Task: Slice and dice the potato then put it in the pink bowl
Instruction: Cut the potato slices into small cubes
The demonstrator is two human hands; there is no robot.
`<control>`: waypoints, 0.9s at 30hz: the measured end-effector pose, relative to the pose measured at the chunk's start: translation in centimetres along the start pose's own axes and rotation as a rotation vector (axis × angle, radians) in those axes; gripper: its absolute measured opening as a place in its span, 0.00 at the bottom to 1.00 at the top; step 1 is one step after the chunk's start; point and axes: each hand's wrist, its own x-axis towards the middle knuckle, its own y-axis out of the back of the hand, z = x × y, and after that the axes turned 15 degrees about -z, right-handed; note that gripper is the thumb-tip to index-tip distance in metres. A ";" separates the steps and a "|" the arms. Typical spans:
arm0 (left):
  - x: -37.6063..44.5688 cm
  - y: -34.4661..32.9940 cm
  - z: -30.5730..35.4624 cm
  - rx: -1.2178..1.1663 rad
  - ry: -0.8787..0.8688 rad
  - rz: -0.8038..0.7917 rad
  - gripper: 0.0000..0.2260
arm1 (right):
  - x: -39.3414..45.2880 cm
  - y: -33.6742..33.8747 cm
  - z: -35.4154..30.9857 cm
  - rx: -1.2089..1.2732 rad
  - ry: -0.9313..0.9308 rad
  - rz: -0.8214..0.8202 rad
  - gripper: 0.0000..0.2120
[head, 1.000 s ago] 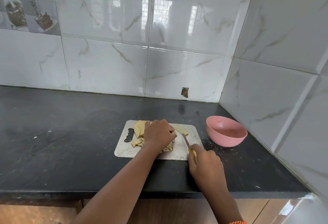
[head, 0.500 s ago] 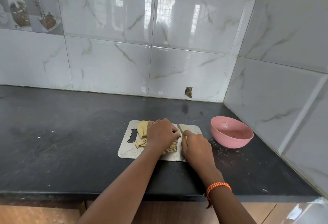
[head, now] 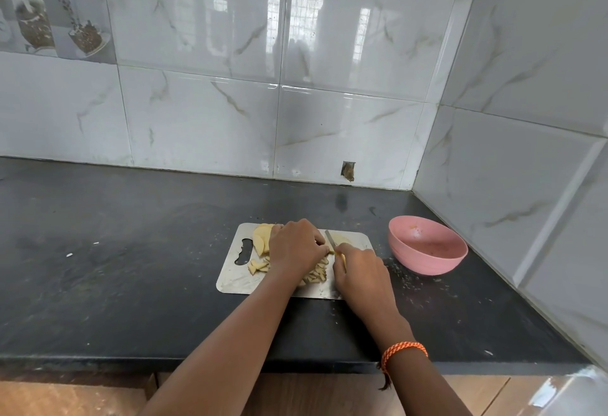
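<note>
Black counter [head: 131,267]: left hand [head: 297,246] curls over, mostly hiding, potato [head: 263,238]; right hand [head: 360,269], at its 3 o'clock, grips knife [head: 330,241], handle hidden.

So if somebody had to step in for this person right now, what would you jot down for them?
Left hand: fingers curled, pressing down on the potato pieces on the metal cutting board.
Right hand: holds the knife, blade down at the potato beside the left hand's fingertips.
Where things are: uncut slices at the board's far left, small cut bits near the front. The pink bowl sits to the right of the board on the black counter.
Done: potato sliced, partly diced.
Left: dice the remaining slices, then move everything into the bowl, which holds no potato yet.
</note>
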 end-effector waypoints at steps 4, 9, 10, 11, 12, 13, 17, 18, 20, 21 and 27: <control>0.0 -0.1 0.1 -0.007 0.016 0.003 0.07 | 0.1 0.1 0.0 0.023 0.013 -0.021 0.11; 0.0 -0.3 0.2 -0.002 0.040 -0.008 0.08 | 0.2 0.2 -0.5 -0.011 0.005 -0.052 0.10; 0.0 -0.3 0.3 0.001 0.043 -0.009 0.08 | 0.0 0.2 -0.5 -0.006 0.001 -0.052 0.10; 0.0 -0.3 0.3 0.004 0.044 -0.008 0.08 | -0.3 0.3 -0.6 -0.001 -0.003 -0.053 0.11; 0.0 -0.3 0.3 0.007 0.045 -0.007 0.08 | -0.6 0.4 -0.7 -0.001 -0.006 -0.053 0.11; 0.1 -0.4 0.3 0.008 0.046 -0.009 0.08 | -1.2 0.5 -0.7 -0.009 -0.008 -0.053 0.11; 0.2 -0.4 0.2 0.012 0.041 -0.008 0.08 | -4.0 1.1 -0.5 -0.016 -0.023 -0.051 0.11; 0.2 -0.4 0.2 0.009 0.040 -0.008 0.09 | -4.7 1.2 -0.5 -0.015 -0.026 -0.058 0.11; 0.1 -0.3 0.2 0.007 0.040 -0.012 0.09 | -5.9 1.3 -0.3 -0.012 -0.037 -0.058 0.11; 0.1 -0.4 0.2 0.008 0.040 -0.012 0.08 | -6.4 1.4 -0.2 -0.006 -0.047 -0.049 0.11; 0.0 -0.6 0.1 -0.012 0.041 -0.001 0.07 | -7.0 1.2 0.6 0.056 -0.085 0.022 0.12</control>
